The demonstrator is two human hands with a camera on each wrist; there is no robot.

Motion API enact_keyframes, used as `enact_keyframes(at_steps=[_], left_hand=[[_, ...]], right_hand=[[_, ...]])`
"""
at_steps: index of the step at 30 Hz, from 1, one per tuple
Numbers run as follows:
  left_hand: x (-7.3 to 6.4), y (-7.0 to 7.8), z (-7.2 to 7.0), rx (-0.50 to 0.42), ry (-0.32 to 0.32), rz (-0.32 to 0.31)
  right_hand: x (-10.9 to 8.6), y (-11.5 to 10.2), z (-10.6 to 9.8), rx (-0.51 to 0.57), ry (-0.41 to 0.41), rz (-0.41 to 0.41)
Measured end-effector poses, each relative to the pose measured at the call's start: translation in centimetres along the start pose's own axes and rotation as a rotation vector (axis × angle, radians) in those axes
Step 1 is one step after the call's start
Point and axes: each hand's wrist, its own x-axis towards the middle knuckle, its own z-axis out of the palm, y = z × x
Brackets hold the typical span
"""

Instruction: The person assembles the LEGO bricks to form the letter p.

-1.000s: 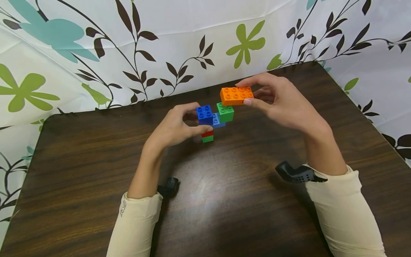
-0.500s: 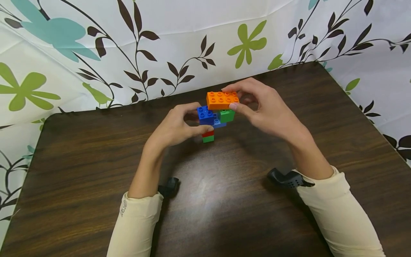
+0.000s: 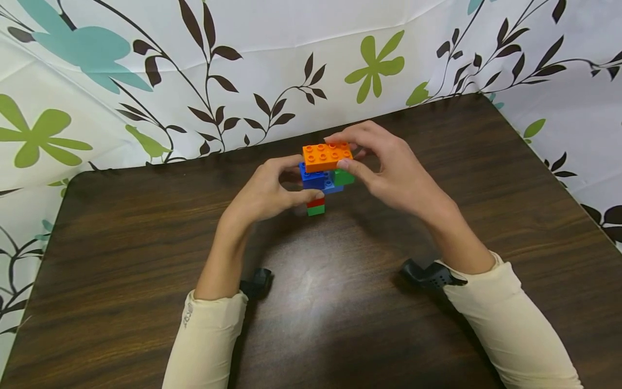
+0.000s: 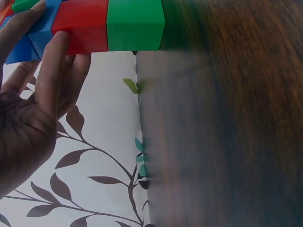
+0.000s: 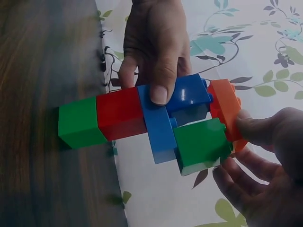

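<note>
A small tower of toy building bricks stands on the table. From the bottom up come a green brick [image 5: 80,124], a red brick [image 5: 119,113] and a thin light blue brick [image 5: 160,135]. Side by side above these sit a dark blue brick [image 5: 190,92] and a second green brick [image 5: 201,145]. My left hand [image 3: 262,190] grips the tower from the left, its thumb at the light and dark blue bricks. My right hand [image 3: 391,168] pinches an orange brick [image 3: 326,156] across the tops of the upper two. I cannot tell whether it is fully seated.
The dark wood-grain table [image 3: 146,232] spreads around both arms. A white curtain [image 3: 291,32] printed with leaves and flowers hangs along its far edge, just behind the tower. Each wrist wears a black camera mount [image 3: 430,274].
My right hand has moved left and slightly down, bringing the orange brick from above the upper green brick to across both top bricks. The left hand keeps its grip in place.
</note>
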Motion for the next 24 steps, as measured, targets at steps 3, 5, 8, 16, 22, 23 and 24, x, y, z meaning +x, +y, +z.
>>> enact_keyframes(at_steps=[3,5,8,16,22,23,24], left_hand=[[0.00,0.00,0.02,-0.006,-0.002,-0.002],[-0.02,-0.01,0.03,-0.007,0.001,-0.002],[-0.04,0.00,0.04,-0.008,0.004,0.001],[0.00,0.08,-0.02,-0.010,0.006,0.000],[0.01,0.06,-0.07,-0.012,0.005,-0.003],[0.02,0.06,-0.06,-0.014,0.004,-0.002],[0.02,0.06,-0.07,-0.016,0.002,-0.002]], right_hand=[[0.01,-0.03,0.24,-0.010,-0.002,-0.004],[0.04,-0.04,0.37,-0.018,-0.001,-0.009],[0.06,-0.02,0.52,-0.029,-0.002,-0.017],[0.02,0.01,0.56,-0.060,-0.011,-0.029],[-0.04,-0.09,0.62,-0.071,-0.015,-0.034],[-0.06,-0.10,0.63,-0.073,-0.015,-0.036],[-0.08,-0.10,0.65,-0.076,-0.013,-0.039]])
